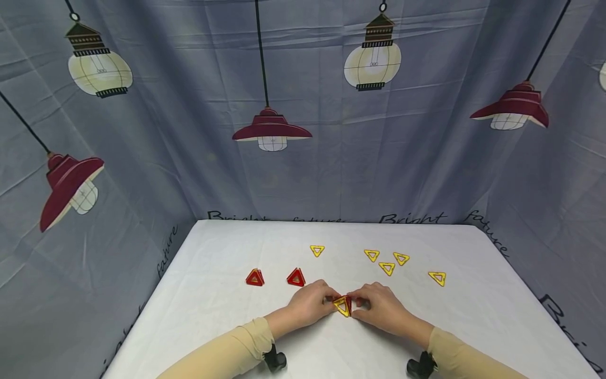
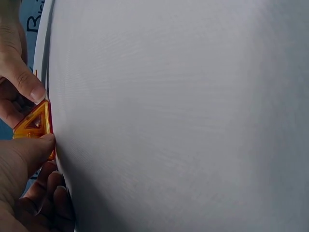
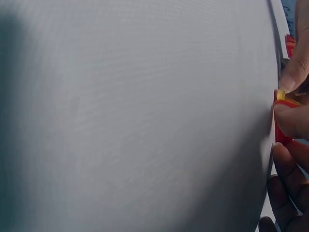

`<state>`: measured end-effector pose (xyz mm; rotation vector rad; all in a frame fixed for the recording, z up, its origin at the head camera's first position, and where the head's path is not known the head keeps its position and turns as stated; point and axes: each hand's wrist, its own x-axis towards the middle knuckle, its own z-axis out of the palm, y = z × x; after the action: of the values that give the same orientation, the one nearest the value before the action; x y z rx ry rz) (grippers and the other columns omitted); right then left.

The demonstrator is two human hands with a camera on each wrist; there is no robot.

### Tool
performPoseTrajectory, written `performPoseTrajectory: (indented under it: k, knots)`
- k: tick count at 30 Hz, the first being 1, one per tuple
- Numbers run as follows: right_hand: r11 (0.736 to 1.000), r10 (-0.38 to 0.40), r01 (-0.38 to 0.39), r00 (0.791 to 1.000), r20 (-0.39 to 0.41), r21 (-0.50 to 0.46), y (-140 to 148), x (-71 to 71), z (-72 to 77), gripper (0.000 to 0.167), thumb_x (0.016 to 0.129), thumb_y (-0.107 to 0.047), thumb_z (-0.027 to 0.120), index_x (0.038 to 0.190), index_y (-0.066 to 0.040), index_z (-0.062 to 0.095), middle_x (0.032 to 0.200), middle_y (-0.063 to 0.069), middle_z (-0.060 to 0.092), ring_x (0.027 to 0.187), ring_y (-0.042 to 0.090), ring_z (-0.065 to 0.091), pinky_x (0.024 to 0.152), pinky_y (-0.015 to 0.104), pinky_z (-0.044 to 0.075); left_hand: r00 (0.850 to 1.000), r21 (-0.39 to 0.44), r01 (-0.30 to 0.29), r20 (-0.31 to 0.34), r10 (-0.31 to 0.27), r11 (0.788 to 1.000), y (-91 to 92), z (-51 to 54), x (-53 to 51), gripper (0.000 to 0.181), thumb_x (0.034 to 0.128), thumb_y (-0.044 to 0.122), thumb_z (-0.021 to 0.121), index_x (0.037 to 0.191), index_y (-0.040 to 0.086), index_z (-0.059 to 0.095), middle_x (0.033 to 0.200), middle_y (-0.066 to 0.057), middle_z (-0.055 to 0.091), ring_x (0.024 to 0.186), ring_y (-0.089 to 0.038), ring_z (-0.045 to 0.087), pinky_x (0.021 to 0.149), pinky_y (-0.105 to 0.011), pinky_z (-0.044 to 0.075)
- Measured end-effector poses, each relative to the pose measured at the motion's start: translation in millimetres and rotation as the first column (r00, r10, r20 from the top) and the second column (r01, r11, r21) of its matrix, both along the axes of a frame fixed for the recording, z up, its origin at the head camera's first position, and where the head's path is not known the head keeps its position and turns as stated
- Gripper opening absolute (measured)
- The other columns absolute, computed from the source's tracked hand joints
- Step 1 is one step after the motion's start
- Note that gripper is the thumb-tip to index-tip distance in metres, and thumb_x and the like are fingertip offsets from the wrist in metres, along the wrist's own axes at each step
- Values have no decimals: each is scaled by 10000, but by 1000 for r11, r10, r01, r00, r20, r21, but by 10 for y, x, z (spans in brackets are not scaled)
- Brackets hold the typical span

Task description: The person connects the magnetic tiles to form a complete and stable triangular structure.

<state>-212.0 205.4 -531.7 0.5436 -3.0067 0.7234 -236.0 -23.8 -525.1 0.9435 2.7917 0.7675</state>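
Note:
Just above the white table, or resting on it, a small pyramid of yellow and red triangle tiles [image 1: 343, 306] sits between both hands. My left hand [image 1: 309, 304] pinches its left side; in the left wrist view the thumb [image 2: 36, 150] presses on an orange-looking face. From the other side my right hand [image 1: 381, 308] pinches the red side, its thumb [image 3: 289, 118] over the red tile in the right wrist view. Fingers hide part of the pyramid. Whether its base touches the table I cannot tell.
Two red triangle-tile pyramids, one on the left [image 1: 254, 277] and one nearer the hands [image 1: 295, 277], stand on the white table [image 1: 213, 326]. Several flat yellow triangle tiles lie farther back, including one alone [image 1: 317, 251] and one at the right [image 1: 437, 278]. Curtains surround the table.

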Motion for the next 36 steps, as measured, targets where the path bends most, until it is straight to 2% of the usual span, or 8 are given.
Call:
performPoseTrajectory:
  k: [7,13,20,25,30,36]
  knots:
    - [997,-73,73,997,10,-20,41,-6,-8,247,780,-279,903,989,-271,770,757,-208,523,786,76,447,749,340,372,999,1,-33,-22,33,999,44,-17,-25,204,899,232,786,1102,216,787,946,107,622,783,15,530,653,-205,441]
    - [992,-125,125,992,23,-35,55,-5,4,219,763,-294,916,880,-276,731,771,-176,543,790,96,462,752,355,390,998,2,-42,-36,42,999,101,-35,-61,198,903,241,786,1099,208,791,946,89,633,789,8,539,662,-207,447]
    - [992,-124,124,992,-5,-24,77,18,3,246,737,-309,933,886,-272,741,835,-187,579,836,78,492,809,385,421,997,8,-45,-60,45,999,179,-33,-71,172,905,216,780,1076,200,796,924,84,634,795,7,548,670,-208,448]
    - [992,-127,127,992,-24,-21,107,36,-10,236,733,-309,935,888,-278,758,833,-215,574,833,66,498,805,385,418,996,-1,-50,-74,50,999,216,-27,-75,180,904,228,784,1081,197,794,898,79,621,764,-1,533,647,-209,431]
    - [991,-130,130,991,-26,-26,125,39,-23,229,734,-310,933,879,-291,757,835,-224,575,835,65,502,798,386,414,996,-57,-44,-85,39,997,235,43,-114,210,915,220,755,1120,194,786,919,79,629,782,-23,558,664,-218,452]
    - [990,-143,143,989,-22,-21,125,31,-28,229,731,-307,934,875,-287,757,838,-221,576,847,72,507,801,391,414,980,-181,-87,-193,51,980,281,228,-251,308,967,191,662,1264,148,734,1110,-10,678,966,-166,630,770,-291,519]
